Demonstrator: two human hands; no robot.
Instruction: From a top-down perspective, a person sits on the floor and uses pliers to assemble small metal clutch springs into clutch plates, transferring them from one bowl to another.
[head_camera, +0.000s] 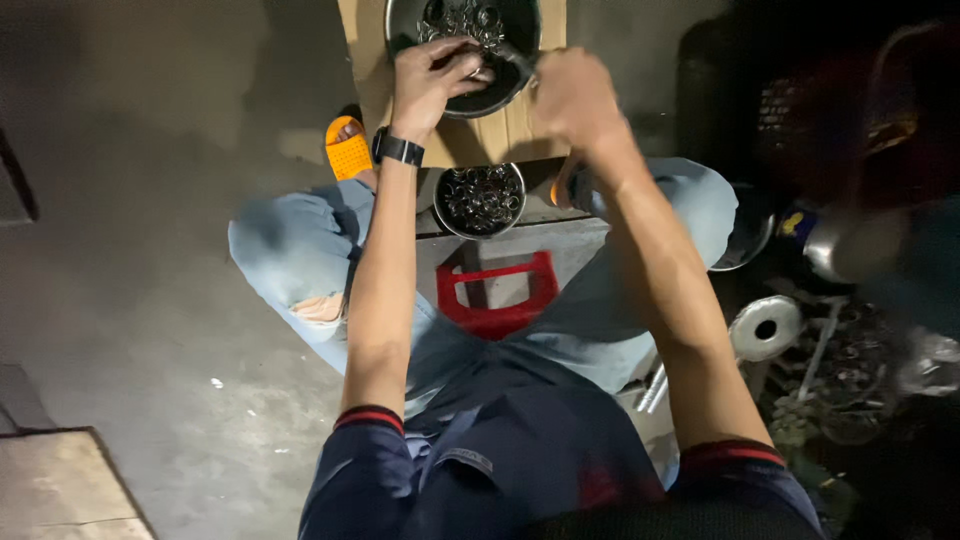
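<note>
The left hand (432, 75) reaches into the big bowl (500, 95), and its fingers pinch something small and shiny, most likely one of the rings (462, 20). The right hand (572, 95) is closed in a fist at the bowl's right edge, and it seems to grip a thin metal tool that pokes toward the left hand, but the tool is blurred and hard to make out. The big bowl is dark and round and sits on a piece of cardboard (480, 140) on the floor. A heap of little metal rings lies at its far side, and the near side looks mostly bare. Closer to the person is a small bowl (480, 200), which sits between the knees on a grey ledge. It is nearly full of the same shiny rings. So I think a good deal of the work is done, since the small bowl is so full, but rings are left in the big bowl. A red stool (497, 295) shows under the person. An orange sandal (347, 148) is on the left foot, and a black watch (397, 148) is on the left wrist. Metal junk lies in the dark at the right.
</note>
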